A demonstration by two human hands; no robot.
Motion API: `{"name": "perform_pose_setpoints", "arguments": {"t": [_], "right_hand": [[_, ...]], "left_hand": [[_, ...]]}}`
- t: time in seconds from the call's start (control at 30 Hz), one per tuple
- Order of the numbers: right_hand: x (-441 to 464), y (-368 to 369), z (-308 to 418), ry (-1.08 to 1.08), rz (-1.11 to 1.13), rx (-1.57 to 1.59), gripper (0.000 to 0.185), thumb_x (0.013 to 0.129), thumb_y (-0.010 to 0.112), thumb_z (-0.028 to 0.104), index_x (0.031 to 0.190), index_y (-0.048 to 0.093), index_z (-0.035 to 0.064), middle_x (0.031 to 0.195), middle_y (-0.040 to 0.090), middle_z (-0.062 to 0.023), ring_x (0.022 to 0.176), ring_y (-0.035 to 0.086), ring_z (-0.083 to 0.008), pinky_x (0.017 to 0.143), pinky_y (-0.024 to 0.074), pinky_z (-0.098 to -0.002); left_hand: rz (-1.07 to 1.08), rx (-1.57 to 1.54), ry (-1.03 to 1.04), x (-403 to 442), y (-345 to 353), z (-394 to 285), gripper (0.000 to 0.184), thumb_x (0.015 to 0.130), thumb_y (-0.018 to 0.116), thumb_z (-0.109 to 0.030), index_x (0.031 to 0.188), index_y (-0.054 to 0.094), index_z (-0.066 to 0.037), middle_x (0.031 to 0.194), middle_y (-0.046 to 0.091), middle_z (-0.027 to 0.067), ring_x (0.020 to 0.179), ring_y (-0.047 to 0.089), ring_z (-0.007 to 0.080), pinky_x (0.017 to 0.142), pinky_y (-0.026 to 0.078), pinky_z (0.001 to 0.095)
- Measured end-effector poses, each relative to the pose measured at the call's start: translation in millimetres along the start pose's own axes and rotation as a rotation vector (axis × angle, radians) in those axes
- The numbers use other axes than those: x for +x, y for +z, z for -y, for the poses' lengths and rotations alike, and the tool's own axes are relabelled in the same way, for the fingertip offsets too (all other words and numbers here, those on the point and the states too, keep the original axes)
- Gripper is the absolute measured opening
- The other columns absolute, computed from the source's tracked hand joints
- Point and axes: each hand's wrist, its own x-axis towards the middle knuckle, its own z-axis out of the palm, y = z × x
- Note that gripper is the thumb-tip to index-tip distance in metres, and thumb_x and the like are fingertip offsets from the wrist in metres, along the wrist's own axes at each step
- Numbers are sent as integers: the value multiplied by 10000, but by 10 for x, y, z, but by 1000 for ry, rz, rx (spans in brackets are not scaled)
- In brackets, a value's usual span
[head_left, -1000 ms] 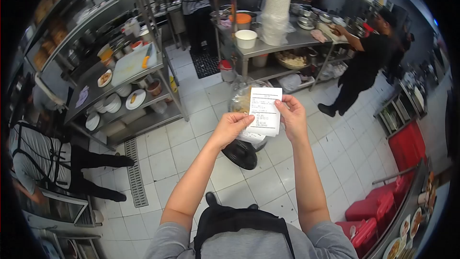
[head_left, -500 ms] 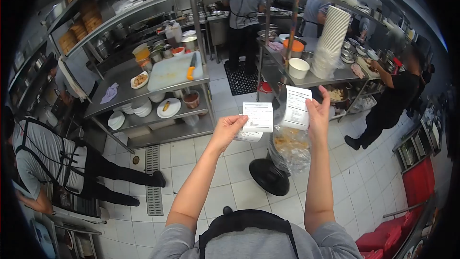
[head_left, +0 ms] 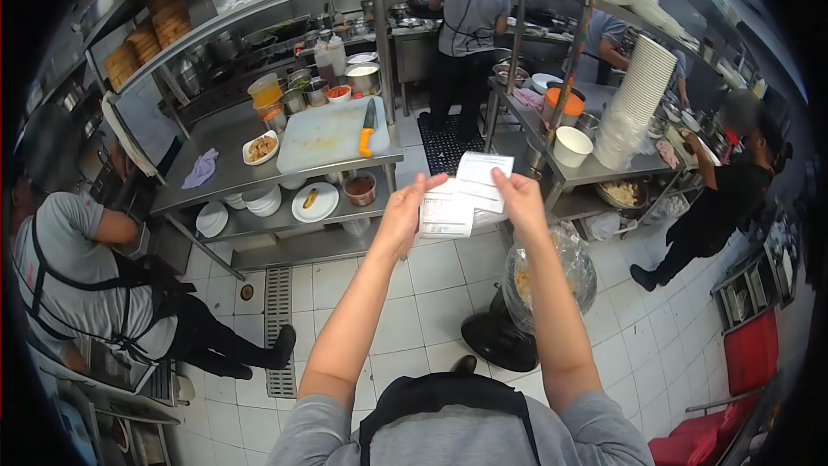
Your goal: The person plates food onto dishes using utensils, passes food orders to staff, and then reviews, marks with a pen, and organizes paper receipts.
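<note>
Printed paper slips are held in front of me at the middle of the head view. My left hand (head_left: 404, 217) is closed on the lower white slips (head_left: 446, 215), its index finger lying over their top edge. My right hand (head_left: 520, 200) pinches another slip (head_left: 483, 179) at its right edge. That slip is tilted and overlaps the upper right corner of the left-hand ones. The print is too small to read. Beyond and below the right wrist is a bin lined with a clear bag (head_left: 565, 276).
At left, a steel table holds a cutting board (head_left: 323, 140) and an orange-handled knife (head_left: 367, 131). A right-hand table (head_left: 595, 171) bears stacked bowls (head_left: 642, 82). Co-workers stand at left, at the back and at right. A black lid (head_left: 498, 341) lies near my feet.
The slips were together, then held apart, and now overlap again. The view has turned left, bringing the cutting board table nearer the middle. The co-worker at left has become more upright.
</note>
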Motion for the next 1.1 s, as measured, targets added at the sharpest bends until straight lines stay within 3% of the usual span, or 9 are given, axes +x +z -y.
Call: {"name": "perform_pose_setpoints", "arguments": {"t": [0.13,0.27,0.4,0.57,0.7,0.8,0.9,1.0,1.1], "right_hand": [[416,-278,-161,6,122,64,327,884,584,274,868,646,-46,794,664,-67,658,587,-74,635,454,-211],[724,-263,-151,-3,278,35,330,883,586,277,829,655,-41,748,658,-53,631,567,-54,607,440,-202],[961,-166,-163,-10,351,-43,341,889,577,278,782,658,-35,712,649,-41,590,548,-44,554,419,-192],[1347,-166,-302,-37,370,-207,341,872,603,268,738,640,-43,649,593,8,566,470,-26,502,364,-200],[1753,-41,-519,-139,366,-98,345,871,599,252,689,609,-41,634,549,40,602,445,-24,498,346,-225],[2151,111,-506,-126,414,-179,364,871,592,250,675,571,-56,614,536,13,602,437,-40,511,353,-248],[2683,580,-414,-370,354,-338,362,864,588,245,668,532,-54,563,508,-52,562,443,-88,513,360,-282],[3199,1312,-62,-611,470,-424,350,848,586,243,662,502,-42,586,474,-172,517,438,-226,527,370,-360],[3878,2144,275,-747,506,-460,371,832,605,270,658,505,-43,567,432,-171,512,398,-199,512,349,-360]], "left_hand": [[-33,-103,7,324,-45,-96,493,954,393,-380,1227,490,19,1168,555,129,1007,576,189,846,491,316],[-71,-36,53,665,23,-147,466,943,438,-369,1239,491,-13,1177,563,96,1017,567,140,828,485,269],[-71,3,117,928,9,-65,427,900,536,-179,1281,442,-10,1195,547,96,1032,550,130,860,466,267],[-93,176,263,1235,-7,-23,588,784,587,70,1329,390,-35,1213,528,82,1063,516,122,907,421,252],[-152,343,328,1524,-294,-4,564,801,609,26,1324,417,-56,1218,517,74,1085,492,140,928,390,256],[-282,367,333,1593,-677,-42,511,808,611,3,1294,456,-37,1232,512,90,1101,480,143,950,369,266],[-404,402,348,1505,-1206,-82,513,802,608,8,1290,450,-12,1238,512,118,1116,478,163,956,361,269],[-507,449,288,1315,-1857,61,515,800,607,8,1289,448,-6,1242,511,137,1122,483,172,951,367,270],[-554,370,150,1074,-2310,277,516,797,617,-1,1286,455,-10,1203,544,123,1062,510,143,915,399,268]]}}
